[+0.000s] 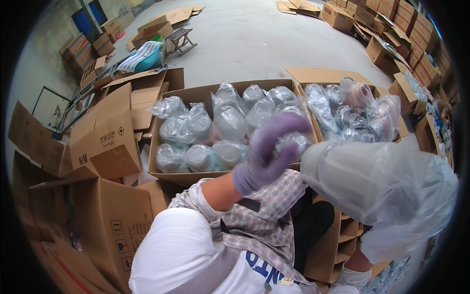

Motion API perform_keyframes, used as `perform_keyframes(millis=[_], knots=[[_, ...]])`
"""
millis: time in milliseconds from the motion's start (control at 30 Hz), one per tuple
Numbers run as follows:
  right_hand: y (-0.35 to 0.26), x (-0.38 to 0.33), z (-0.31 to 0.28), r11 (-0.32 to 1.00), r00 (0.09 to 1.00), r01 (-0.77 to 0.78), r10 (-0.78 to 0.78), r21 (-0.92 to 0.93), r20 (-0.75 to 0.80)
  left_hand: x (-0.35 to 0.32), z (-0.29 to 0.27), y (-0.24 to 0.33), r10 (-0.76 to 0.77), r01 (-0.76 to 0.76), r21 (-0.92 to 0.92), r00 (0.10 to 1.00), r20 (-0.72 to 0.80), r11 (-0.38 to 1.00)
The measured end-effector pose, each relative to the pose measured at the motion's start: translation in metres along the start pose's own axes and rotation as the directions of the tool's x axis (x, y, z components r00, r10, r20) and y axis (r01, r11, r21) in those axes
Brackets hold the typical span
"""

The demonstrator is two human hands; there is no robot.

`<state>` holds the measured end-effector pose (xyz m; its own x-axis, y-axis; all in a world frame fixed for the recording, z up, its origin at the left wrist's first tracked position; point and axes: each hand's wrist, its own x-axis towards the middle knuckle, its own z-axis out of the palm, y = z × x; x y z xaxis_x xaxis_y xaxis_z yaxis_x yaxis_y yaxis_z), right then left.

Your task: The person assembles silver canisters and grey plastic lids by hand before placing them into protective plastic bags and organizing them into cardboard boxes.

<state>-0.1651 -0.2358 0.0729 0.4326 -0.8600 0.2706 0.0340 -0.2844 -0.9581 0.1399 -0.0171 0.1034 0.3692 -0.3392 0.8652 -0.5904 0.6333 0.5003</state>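
While the left hand, purple-gloved, pinched the top of a large clear plastic bag at lap level, bagging seemed underway; right hand unseen. Next: a firm two-handed hold.

1. An open brown carton at centre holds clear-plastic-wrapped items.
2. A second open carton to its right holds similar wrapped bundles.
3. Brown boxes stacked at upper right.
4. A printed carton stands left, black symbols on its flap.
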Motion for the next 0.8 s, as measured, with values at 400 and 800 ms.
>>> perform_keyframes(millis=[400, 800], knots=[[0.060, 0.076, 0.521, 0.618, 0.573, -0.695, 0.166, 0.368, 0.803, -0.183, -0.298, -0.171, -0.859, 0.519, 0.849, 0.383, -0.339, -0.104], [0.209, 0.037, 0.664, 0.786, 0.408, 0.196, 0.478, -0.586, 0.777, -0.089, -0.290, -0.127, -0.550, 0.257, 0.964, 0.815, -0.180, 0.065]])
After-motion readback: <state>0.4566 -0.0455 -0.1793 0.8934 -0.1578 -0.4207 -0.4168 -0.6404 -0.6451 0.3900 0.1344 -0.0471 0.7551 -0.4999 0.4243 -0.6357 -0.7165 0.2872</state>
